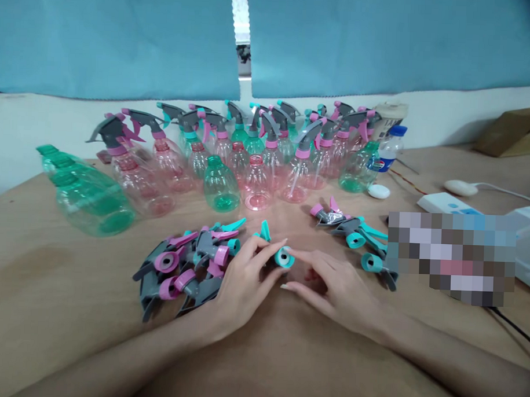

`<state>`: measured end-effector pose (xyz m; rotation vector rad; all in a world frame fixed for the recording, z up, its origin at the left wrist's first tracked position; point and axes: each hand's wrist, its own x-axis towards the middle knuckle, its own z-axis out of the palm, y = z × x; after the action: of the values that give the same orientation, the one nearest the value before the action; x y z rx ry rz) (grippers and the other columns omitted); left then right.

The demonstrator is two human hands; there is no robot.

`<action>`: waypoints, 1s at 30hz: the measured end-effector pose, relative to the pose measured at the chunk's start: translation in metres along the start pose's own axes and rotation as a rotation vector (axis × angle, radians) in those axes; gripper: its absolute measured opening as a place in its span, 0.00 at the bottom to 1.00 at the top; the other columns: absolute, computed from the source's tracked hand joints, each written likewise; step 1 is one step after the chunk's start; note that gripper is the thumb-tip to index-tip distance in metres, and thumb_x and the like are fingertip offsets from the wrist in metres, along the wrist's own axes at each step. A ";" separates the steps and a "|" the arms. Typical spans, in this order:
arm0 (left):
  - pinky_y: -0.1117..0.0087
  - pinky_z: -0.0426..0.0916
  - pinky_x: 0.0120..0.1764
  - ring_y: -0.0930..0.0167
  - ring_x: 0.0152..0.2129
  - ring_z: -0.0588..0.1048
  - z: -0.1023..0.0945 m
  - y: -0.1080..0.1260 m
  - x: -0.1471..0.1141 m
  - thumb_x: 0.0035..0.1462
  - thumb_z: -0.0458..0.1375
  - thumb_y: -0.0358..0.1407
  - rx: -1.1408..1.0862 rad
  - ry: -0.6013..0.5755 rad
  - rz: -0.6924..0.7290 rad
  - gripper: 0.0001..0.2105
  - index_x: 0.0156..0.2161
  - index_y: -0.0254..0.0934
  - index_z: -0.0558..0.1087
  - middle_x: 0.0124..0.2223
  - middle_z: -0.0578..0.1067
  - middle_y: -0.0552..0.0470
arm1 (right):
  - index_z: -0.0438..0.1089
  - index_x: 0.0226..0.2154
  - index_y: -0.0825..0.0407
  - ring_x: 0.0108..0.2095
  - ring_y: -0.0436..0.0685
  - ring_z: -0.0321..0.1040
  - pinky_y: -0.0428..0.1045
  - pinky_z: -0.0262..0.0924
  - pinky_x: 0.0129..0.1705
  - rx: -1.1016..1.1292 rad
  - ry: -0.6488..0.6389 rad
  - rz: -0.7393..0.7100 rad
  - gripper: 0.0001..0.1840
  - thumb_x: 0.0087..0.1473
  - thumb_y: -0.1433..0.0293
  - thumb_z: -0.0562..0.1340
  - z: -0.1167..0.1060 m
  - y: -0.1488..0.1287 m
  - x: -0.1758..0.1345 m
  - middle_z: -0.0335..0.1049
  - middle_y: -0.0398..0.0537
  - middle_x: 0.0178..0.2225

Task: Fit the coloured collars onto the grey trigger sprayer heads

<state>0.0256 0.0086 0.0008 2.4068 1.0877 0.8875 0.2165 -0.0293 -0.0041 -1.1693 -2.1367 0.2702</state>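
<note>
My left hand (249,273) is closed around a spray trigger head (284,257), whose teal collar faces me with a white round insert inside; its teal lever (264,230) sticks up behind my fingers. The grey body is mostly hidden by the hand. My right hand (340,282) has its index fingertip at the collar's rim, thumb spread apart below, with nothing gripped. Beside my left hand lies a pile of grey trigger heads (206,248) with pink and teal collars. Several more trigger heads (354,241) lie beyond my right hand.
Behind stand rows of spray bottles, some capped like the pink one (301,176), others open like the green one (222,185). Green bottles (95,198) stand left. At right are a blue-capped drink bottle (392,148), a white oval object (379,191), a power strip (450,203) and a cardboard box (511,132).
</note>
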 end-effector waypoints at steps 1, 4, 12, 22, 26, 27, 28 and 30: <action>0.64 0.68 0.41 0.67 0.39 0.69 0.000 0.000 0.000 0.58 0.56 0.28 -0.006 -0.003 -0.006 0.18 0.52 0.42 0.67 0.42 0.68 0.49 | 0.62 0.51 0.51 0.25 0.51 0.65 0.47 0.61 0.27 0.009 0.008 0.009 0.21 0.59 0.59 0.57 0.000 0.000 0.000 0.67 0.42 0.26; 0.65 0.68 0.41 0.67 0.38 0.69 0.000 0.001 0.001 0.57 0.57 0.27 -0.033 -0.004 -0.007 0.18 0.52 0.41 0.67 0.42 0.68 0.50 | 0.64 0.50 0.51 0.25 0.52 0.65 0.47 0.60 0.27 0.012 -0.009 0.029 0.20 0.58 0.59 0.57 -0.001 -0.002 0.000 0.67 0.42 0.25; 0.63 0.68 0.43 0.67 0.39 0.69 -0.002 0.003 0.002 0.58 0.57 0.29 -0.051 -0.046 -0.013 0.15 0.50 0.42 0.68 0.42 0.68 0.49 | 0.61 0.53 0.52 0.21 0.51 0.63 0.46 0.55 0.24 0.067 -0.085 0.113 0.24 0.58 0.57 0.56 0.005 -0.003 -0.002 0.67 0.40 0.22; 0.61 0.68 0.44 0.67 0.42 0.67 0.003 -0.008 0.001 0.59 0.54 0.26 -0.080 -0.098 0.137 0.21 0.56 0.44 0.61 0.45 0.65 0.49 | 0.63 0.50 0.48 0.20 0.48 0.60 0.44 0.52 0.24 0.268 -0.115 0.253 0.20 0.56 0.61 0.60 0.004 0.001 -0.001 0.62 0.35 0.20; 0.61 0.68 0.45 0.66 0.43 0.67 0.002 -0.006 0.001 0.59 0.53 0.24 -0.075 -0.150 0.132 0.22 0.57 0.43 0.60 0.46 0.65 0.48 | 0.62 0.46 0.51 0.18 0.47 0.57 0.44 0.49 0.22 0.313 -0.098 0.269 0.17 0.56 0.61 0.60 0.004 0.003 -0.002 0.58 0.33 0.18; 0.61 0.68 0.45 0.66 0.43 0.67 0.002 -0.006 0.000 0.59 0.53 0.24 -0.074 -0.158 0.134 0.22 0.57 0.43 0.60 0.46 0.65 0.48 | 0.62 0.45 0.51 0.18 0.47 0.57 0.44 0.49 0.22 0.318 -0.089 0.268 0.17 0.55 0.62 0.60 0.003 0.004 -0.002 0.57 0.33 0.18; 0.61 0.68 0.45 0.66 0.43 0.67 0.002 -0.006 0.000 0.59 0.52 0.23 -0.073 -0.163 0.136 0.22 0.57 0.43 0.60 0.46 0.65 0.49 | 0.62 0.45 0.51 0.18 0.47 0.57 0.44 0.48 0.22 0.320 -0.084 0.266 0.16 0.55 0.62 0.60 0.003 0.005 -0.002 0.57 0.32 0.18; 0.62 0.68 0.45 0.67 0.43 0.67 0.001 -0.006 0.000 0.59 0.52 0.23 -0.069 -0.171 0.137 0.22 0.57 0.43 0.60 0.46 0.65 0.49 | 0.61 0.45 0.51 0.18 0.47 0.57 0.43 0.48 0.22 0.323 -0.082 0.255 0.16 0.55 0.62 0.60 0.003 0.006 -0.002 0.56 0.32 0.18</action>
<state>0.0237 0.0123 -0.0031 2.4705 0.8249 0.7327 0.2190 -0.0271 -0.0098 -1.2508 -1.9179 0.7596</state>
